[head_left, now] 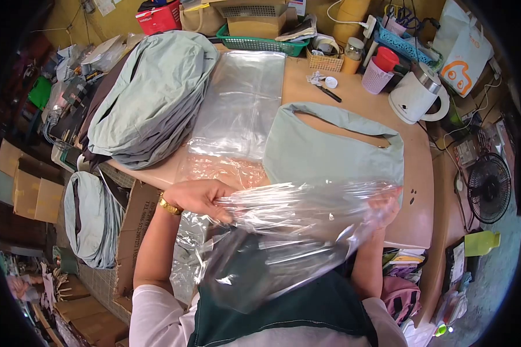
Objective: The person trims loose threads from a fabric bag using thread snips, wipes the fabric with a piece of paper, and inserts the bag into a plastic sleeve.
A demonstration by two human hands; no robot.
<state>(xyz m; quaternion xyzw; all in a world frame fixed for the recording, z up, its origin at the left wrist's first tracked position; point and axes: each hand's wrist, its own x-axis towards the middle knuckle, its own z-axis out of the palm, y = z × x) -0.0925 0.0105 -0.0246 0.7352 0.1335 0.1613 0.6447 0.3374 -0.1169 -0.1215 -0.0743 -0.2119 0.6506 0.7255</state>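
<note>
A crinkled clear plastic bag (307, 211) is stretched between my two hands, its lower part hanging over the dark green apron (283, 312). My left hand (201, 198), below a gold watch, pinches the bag's left end. At the other end my right hand (385, 203) is closed on the plastic, its fingers partly hidden by the shiny film. Just beyond lies a pale green cloth bag (324, 147), flat on the table with its handle opening away from me. A stack of clear plastic bags (240, 98) lies to the left of it.
A tall pile of pale green cloth bags (150, 98) covers the table's left side, and more cloth bags (90, 220) sit lower left beside a cardboard box (138, 240). A black-handled cutter (329, 93), a white kettle (417, 95) and a fan (488, 188) are at right.
</note>
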